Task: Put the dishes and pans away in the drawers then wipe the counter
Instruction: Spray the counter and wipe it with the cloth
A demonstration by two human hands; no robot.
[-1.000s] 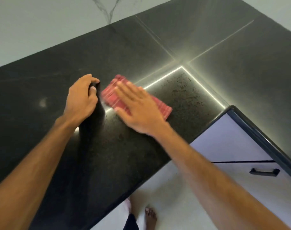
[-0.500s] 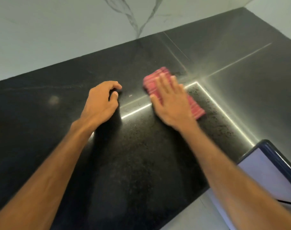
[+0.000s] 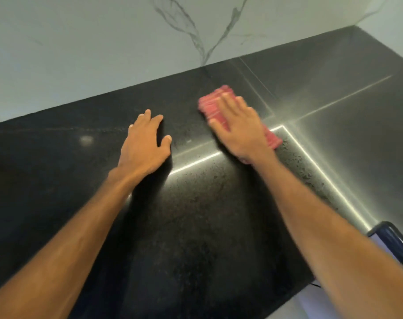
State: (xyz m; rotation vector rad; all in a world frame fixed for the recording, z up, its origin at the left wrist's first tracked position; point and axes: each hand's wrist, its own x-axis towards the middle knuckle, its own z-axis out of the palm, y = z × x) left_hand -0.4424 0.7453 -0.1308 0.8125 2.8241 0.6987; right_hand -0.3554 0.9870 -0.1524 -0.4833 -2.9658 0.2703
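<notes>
Since only wiping seems left of the task, the black counter (image 3: pixel 207 226) is best covered in overlapping passes from its back edge toward its front edge. The left grip (image 3: pixel 145 143) rests with fingers spread flat on the counter, holding nothing, while the right grip (image 3: pixel 239 130), fingers straight, presses the folded red cloth (image 3: pixel 213 100) down near the back edge, beside the bright seam (image 3: pixel 195 162); even palm pressure should stop it bunching.
</notes>
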